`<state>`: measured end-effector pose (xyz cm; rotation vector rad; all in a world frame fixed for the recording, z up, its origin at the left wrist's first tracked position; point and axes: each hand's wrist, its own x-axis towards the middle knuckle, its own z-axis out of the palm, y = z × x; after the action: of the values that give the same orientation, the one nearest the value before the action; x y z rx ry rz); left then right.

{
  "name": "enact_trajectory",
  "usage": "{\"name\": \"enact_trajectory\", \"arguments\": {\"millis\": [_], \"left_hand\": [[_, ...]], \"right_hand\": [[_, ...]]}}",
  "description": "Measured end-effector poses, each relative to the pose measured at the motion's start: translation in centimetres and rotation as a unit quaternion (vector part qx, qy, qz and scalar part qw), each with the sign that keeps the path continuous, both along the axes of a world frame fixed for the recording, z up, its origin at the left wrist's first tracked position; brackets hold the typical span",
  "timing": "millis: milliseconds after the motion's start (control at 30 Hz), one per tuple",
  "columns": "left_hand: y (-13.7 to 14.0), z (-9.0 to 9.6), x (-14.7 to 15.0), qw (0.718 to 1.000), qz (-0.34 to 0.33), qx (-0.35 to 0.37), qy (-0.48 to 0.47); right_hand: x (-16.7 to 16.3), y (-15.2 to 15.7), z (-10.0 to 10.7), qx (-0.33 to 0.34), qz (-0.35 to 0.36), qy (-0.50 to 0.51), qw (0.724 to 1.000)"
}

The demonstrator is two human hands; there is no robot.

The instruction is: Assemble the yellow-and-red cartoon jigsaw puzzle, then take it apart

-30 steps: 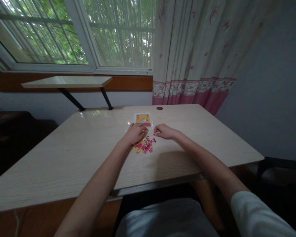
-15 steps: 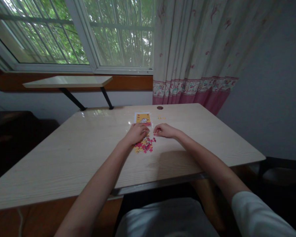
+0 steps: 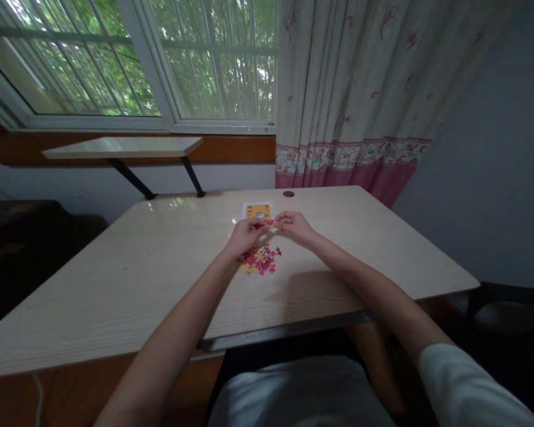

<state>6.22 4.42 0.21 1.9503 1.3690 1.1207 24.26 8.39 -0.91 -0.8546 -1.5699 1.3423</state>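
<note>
My left hand (image 3: 245, 236) and my right hand (image 3: 294, 226) meet fingertip to fingertip above the desk, both closed in a pinch. Between them is a small jigsaw puzzle piece (image 3: 272, 223), reddish and yellowish, mostly covered by the fingers. Just below the hands lies a loose pile of jigsaw puzzle pieces (image 3: 261, 261) in pink, yellow and white. Behind my left hand is a yellow picture sheet (image 3: 251, 210) with a white border and a white cartoon figure; its lower part is hidden.
The pale wooden desk (image 3: 160, 284) has a round cable hole (image 3: 289, 194) near its back edge. A raised shelf (image 3: 124, 147) on black supports stands at the back left. Beyond are a barred window (image 3: 218, 65) and a floral curtain (image 3: 338, 89).
My right hand has moved up with a pinched puzzle piece to meet my left hand. My left hand has lifted slightly off the pile, and its fingers now pinch.
</note>
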Motion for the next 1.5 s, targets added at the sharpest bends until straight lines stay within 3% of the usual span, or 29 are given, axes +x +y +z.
{"name": "enact_trajectory", "arguments": {"millis": [167, 267, 433, 567, 800, 1067, 1233, 1500], "left_hand": [[0.0, 0.1, 0.2, 0.998, -0.013, -0.021, -0.055], [0.2, -0.1, 0.2, 0.993, -0.012, -0.032, -0.110], [0.5, -0.2, 0.1, 0.982, -0.011, -0.040, -0.185], [0.5, -0.1, 0.1, 0.978, -0.024, -0.046, -0.200], [0.6, -0.3, 0.2, 0.979, -0.032, -0.051, -0.197], [0.7, -0.2, 0.1, 0.987, -0.032, -0.007, -0.160], [0.9, -0.3, -1.4, 0.999, 0.020, 0.043, 0.019], [1.1, -0.3, -2.8, 0.960, 0.013, 0.119, 0.254]], "right_hand": [[-0.1, -0.4, 0.2, 0.051, 0.002, -0.020, 0.998], [0.4, -0.8, 0.5, 0.159, -0.020, -0.056, 0.985], [1.4, -1.0, 0.8, 0.365, -0.076, -0.165, 0.913], [1.6, -0.9, 0.6, 0.438, -0.083, -0.203, 0.872], [1.8, -0.8, 0.6, 0.500, -0.091, -0.211, 0.835], [2.6, -0.6, 1.0, 0.517, -0.138, -0.245, 0.808], [3.4, -0.6, 2.1, 0.511, -0.195, -0.225, 0.806], [3.5, -0.8, 2.4, 0.481, -0.171, -0.274, 0.815]]}}
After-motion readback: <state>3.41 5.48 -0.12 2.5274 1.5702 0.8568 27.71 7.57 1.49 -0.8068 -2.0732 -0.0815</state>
